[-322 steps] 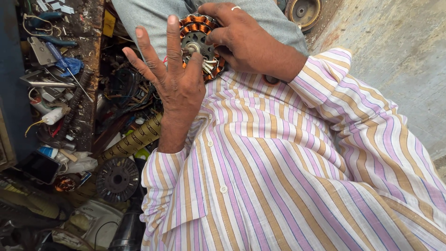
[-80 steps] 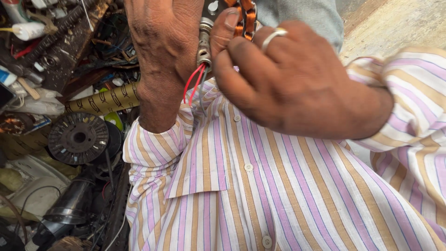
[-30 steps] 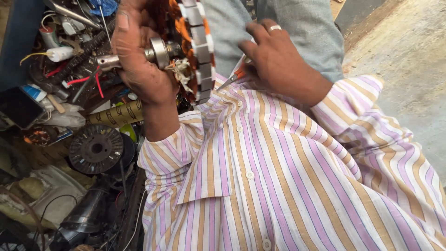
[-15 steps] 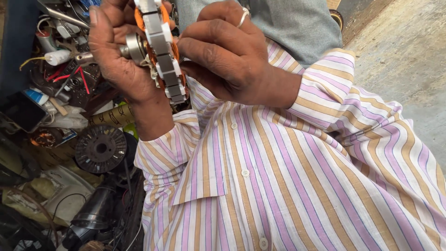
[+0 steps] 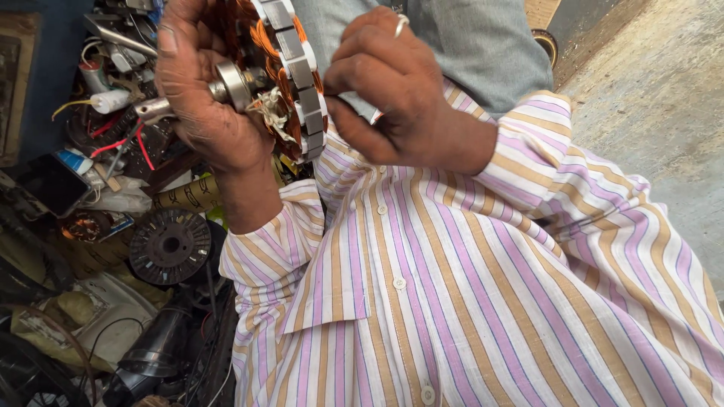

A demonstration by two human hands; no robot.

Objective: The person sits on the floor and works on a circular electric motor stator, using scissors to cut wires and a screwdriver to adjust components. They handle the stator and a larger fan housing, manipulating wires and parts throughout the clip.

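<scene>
My left hand (image 5: 204, 98) grips a round motor stator (image 5: 290, 68) with copper windings, steel teeth and a metal shaft (image 5: 154, 108) that sticks out to the left past my palm. The stator stands on edge in front of my chest. My right hand (image 5: 392, 90), with a ring on one finger, is curled against the stator's right side, fingertips pressing on its rim and windings. Both arms wear a striped shirt (image 5: 452, 301) in white, purple and tan.
A cluttered heap lies at the left: a dark toothed disc (image 5: 170, 245), a coil of copper wire (image 5: 84, 226), red wires (image 5: 113, 143), a white tube (image 5: 105, 100), a dark flat device (image 5: 49, 183). A grey cloth (image 5: 467, 45) covers the lap; a concrete floor (image 5: 664, 98) lies at the right.
I turned the stator from flat-on to edge-on and moved it right. My right hand came back onto its rim after pulling away a second ago.
</scene>
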